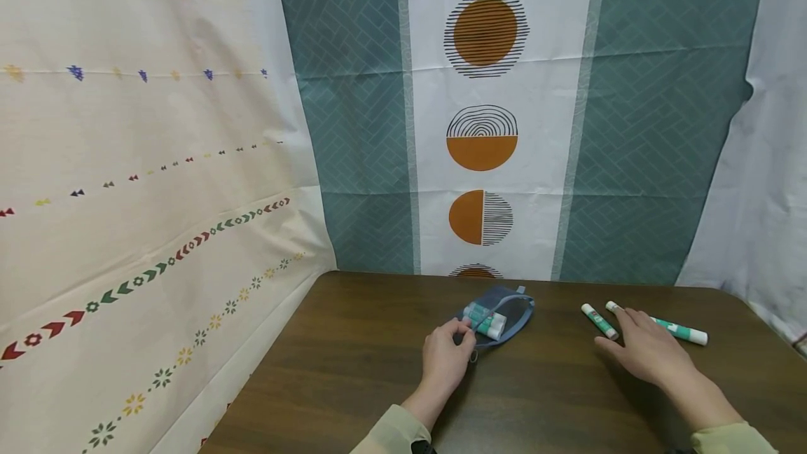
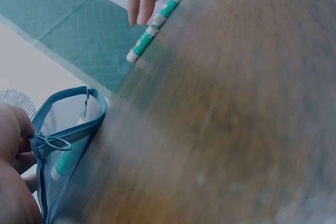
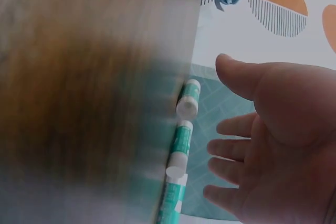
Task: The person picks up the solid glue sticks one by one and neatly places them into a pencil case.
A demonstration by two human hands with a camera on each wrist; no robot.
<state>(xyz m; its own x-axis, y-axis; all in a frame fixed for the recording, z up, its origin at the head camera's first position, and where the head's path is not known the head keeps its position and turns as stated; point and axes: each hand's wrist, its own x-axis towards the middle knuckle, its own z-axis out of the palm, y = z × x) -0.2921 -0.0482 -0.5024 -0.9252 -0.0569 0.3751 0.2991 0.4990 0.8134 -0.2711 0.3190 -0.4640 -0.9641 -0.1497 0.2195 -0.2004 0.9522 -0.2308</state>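
My left hand pinches the near edge of a see-through pouch with blue zip trim, close to its ring-shaped zip pull. The pouch mouth gapes, and green-and-white glue sticks lie inside it. On the right, my right hand hovers over more glue sticks, fingers spread and nothing in its grasp. One short glue stick lies left of its fingertips. Another glue stick lies to the right, and a third is partly covered by the fingers in the head view.
All of this sits on a dark brown wooden table. A teal and white patterned cloth hangs behind the back edge. A cream cloth hangs along the left side and a white one on the right.
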